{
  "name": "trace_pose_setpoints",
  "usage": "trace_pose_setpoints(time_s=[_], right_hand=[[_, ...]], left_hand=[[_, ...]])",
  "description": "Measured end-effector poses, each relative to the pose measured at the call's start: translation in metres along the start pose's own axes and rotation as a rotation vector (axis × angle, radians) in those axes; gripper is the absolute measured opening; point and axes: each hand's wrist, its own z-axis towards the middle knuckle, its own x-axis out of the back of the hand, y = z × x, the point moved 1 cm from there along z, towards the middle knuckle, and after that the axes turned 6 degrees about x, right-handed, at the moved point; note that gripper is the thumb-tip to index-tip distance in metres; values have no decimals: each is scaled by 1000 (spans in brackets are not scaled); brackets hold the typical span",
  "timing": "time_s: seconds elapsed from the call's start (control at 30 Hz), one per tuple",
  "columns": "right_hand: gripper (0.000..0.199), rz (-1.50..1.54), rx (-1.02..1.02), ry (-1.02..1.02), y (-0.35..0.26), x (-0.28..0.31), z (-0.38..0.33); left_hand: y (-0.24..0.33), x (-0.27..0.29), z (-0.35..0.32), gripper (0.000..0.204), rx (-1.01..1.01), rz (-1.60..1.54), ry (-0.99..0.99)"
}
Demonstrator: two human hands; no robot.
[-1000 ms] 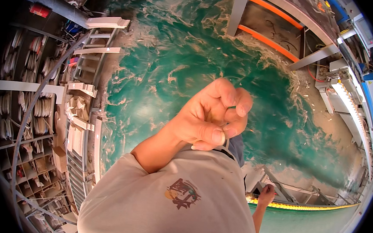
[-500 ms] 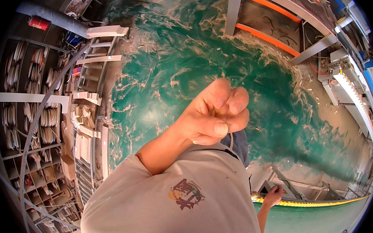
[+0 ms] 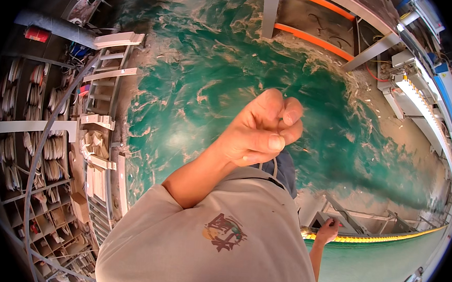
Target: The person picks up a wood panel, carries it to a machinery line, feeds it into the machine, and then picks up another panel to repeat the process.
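A left hand point(image 3: 266, 127) is raised at the centre of the frame in front of a pale shirt point(image 3: 178, 246), its fingers curled into a loose fist and the thumb folded against them; no object is seen in its grasp, and the height suggests that it is held clear of everything nearby. Well apart, at the lower right, a right hand point(image 3: 327, 231) is placed at the yellow strip point(image 3: 385, 240) that edges a pale green surface point(image 3: 378, 272), perhaps for support or for reach to the small red part point(image 3: 340, 225) seen by its fingertips; whether its grip is closed cannot be told. At the left, coils point(image 3: 53, 167) are stood on edge in a dark rack, apparently so that each can be drawn out singly, while pale boards point(image 3: 119, 40) are laid across a ladder-like frame point(image 3: 123, 57) at the upper left, presumably to be kept off the dusty green floor point(image 3: 231, 58). An orange-barred stand point(image 3: 315, 42) is set at the upper right, its legs splayed seemingly for steadiness.
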Motion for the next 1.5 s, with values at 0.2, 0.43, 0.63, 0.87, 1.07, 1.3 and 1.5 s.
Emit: trace_pose_setpoints(time_s=[0.2,0.43,0.63,0.87,1.07,1.3,1.5], right_hand=[[28,-103,4,-244,-1,1,13],[17,637,282,-373,-204,59,39],[11,1150,718,-327,-383,177,31],[11,1257,893,-408,-426,201,22],[12,1249,883,-369,-433,203,17],[13,1257,787,-337,-431,202,10],[16,1218,821,-312,-430,202,9]], left_hand=[[-6,1,1,59,-69,181,113],[-14,-9,-2,66,-232,638,145],[-10,-39,-9,81,-350,1073,-23],[-5,-57,-13,87,-513,1304,-65],[-2,-66,-18,89,-600,1476,-43],[-10,-65,-15,87,-691,1529,-43],[-18,-65,-7,57,-874,1399,-35]])
